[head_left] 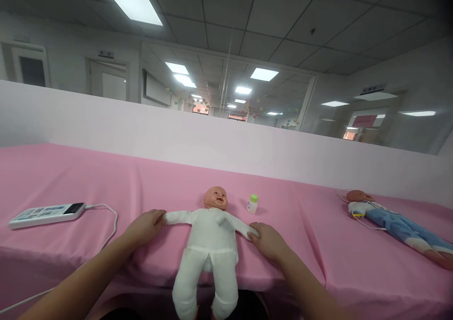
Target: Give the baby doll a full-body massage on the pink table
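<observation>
A baby doll [212, 232] in white clothes lies on its back on the pink cloth, its head toward the wall and its legs over the front edge. My left hand [146, 226] grips the end of the doll's sleeve on the left. On the other side, my right hand [267, 239] pinches the opposite sleeve end. Both doll arms are spread outward. A small bottle [252, 204] with a green cap stands upright to the right of the doll's head, touched by neither hand.
The pink-covered surface [279, 197] runs along a low white wall [212, 143] with glass above. A white device [47, 215] with a cable lies at the left. Another doll [399, 223] in blue lies at the far right with thin tubing beside it.
</observation>
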`<state>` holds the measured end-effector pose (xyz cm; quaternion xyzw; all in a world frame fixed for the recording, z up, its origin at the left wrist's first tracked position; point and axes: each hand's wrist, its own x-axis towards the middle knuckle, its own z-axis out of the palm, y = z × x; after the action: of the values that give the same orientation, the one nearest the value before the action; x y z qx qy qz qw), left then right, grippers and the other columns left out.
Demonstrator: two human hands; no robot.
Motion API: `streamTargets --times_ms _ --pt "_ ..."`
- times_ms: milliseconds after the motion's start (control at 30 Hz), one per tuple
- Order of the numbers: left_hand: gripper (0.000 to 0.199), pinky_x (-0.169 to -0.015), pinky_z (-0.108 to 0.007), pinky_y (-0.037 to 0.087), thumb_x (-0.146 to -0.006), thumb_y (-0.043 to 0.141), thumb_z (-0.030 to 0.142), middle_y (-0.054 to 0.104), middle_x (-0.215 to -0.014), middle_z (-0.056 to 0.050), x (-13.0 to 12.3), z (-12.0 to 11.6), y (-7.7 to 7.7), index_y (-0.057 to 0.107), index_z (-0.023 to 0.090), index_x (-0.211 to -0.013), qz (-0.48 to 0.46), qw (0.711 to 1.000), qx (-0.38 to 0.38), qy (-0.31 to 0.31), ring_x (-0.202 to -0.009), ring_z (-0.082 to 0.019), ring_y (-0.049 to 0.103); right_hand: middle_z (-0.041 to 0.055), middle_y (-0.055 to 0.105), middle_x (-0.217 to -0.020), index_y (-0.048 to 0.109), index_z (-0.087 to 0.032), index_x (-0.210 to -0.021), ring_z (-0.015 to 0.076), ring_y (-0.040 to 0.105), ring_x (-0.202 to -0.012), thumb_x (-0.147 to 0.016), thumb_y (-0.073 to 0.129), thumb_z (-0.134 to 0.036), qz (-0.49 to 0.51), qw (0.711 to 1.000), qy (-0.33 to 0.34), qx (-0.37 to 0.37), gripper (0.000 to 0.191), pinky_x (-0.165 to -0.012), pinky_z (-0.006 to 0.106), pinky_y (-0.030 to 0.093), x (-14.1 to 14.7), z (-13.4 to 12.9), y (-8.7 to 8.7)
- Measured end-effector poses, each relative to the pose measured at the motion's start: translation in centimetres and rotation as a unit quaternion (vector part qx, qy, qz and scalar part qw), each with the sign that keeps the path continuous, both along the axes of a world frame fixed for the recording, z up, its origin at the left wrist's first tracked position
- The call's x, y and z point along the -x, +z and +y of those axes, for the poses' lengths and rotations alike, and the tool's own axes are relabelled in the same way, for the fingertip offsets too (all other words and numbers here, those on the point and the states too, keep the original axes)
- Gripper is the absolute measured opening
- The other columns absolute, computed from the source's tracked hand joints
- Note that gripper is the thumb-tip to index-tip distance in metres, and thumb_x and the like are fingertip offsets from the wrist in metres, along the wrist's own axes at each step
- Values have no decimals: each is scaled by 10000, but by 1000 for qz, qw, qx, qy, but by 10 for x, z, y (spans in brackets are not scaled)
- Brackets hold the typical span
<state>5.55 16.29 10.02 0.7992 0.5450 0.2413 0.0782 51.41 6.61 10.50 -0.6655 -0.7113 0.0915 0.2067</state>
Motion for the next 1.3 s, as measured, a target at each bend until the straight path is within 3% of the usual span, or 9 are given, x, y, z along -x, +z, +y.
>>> streamTargets --times_ms 233,400,500,600,667,800,900,1067,1300 --pt "326 -719 -355 418 -978 430 407 737 -896 -99 13 -3 1 632 240 -783 21 999 -2 28 -844 -304 689 104 773 -894 732 -208 -851 261 700 -788 -919 629 -523 -9 998 -42 37 338 -651 309 385 -24 -3 -4" --pt "407 -937 -450 498 -922 493 409 701 -1324 -182 -3 5 11 721 177 -1167 8 997 -24 69 -1164 -383 678 164 732 -1285 743 -179 -1209 318 704 -1129 -927 622 -520 31 998 -49 12 459 -897 356 491 -33 9 -4" --pt "516 -1074 -524 457 -891 554 418 635 -1458 -181 -54 9 33 689 166 -1320 -59 997 -40 33 -1279 -414 623 166 618 -1476 622 -177 -1440 338 601 -1335 -942 603 -516 41 996 -74 -36 602 -1058 405 467 -33 30 2" --pt "401 -1101 -493 452 -832 697 457 721 -1334 -142 -131 13 56 769 237 -1159 -224 973 -34 -53 -1290 -421 619 147 515 -1582 518 -186 -1543 330 503 -1445 -928 619 -440 25 990 -103 -94 673 -1143 427 433 -33 57 10" --pt "288 -1014 -465 517 -818 750 479 778 -1166 -129 -187 17 64 795 257 -995 -335 930 44 -144 -1215 -413 666 131 358 -1688 392 -167 -1623 317 362 -1545 -888 654 -367 2 987 -113 -113 805 -1224 442 362 -35 74 12" --pt "358 -1142 -481 434 -723 864 475 729 -1317 -129 -290 29 64 769 273 -1003 -504 813 280 -83 -1369 -390 568 147 242 -1733 307 -86 -1649 286 219 -1609 -845 644 -215 -33 992 -77 -99 881 -1310 421 227 -41 98 4" --pt "442 -1101 -555 457 -793 760 590 711 -1305 -214 -346 38 58 712 214 -1021 -522 775 355 -28 -1306 -425 609 159 322 -1701 370 -72 -1622 278 265 -1596 -822 588 -104 -33 993 -57 -98 829 -1317 404 217 -43 104 -6" --pt "462 -948 -507 550 -872 601 660 748 -1095 -193 -388 49 48 675 218 -984 -549 742 385 23 -1109 -387 702 145 365 -1684 420 -91 -1603 299 295 -1583 -781 597 -79 2 993 -58 -104 841 -1312 414 231 -41 110 -9" --pt "373 -829 -363 548 -926 611 605 705 -872 -90 -383 60 41 641 237 -874 -589 720 364 35 -906 -270 699 137 209 -1742 311 -160 -1663 297 329 -1569 -838 611 -123 50 993 -56 -90 878 -1258 420 315 -35 130 -3"
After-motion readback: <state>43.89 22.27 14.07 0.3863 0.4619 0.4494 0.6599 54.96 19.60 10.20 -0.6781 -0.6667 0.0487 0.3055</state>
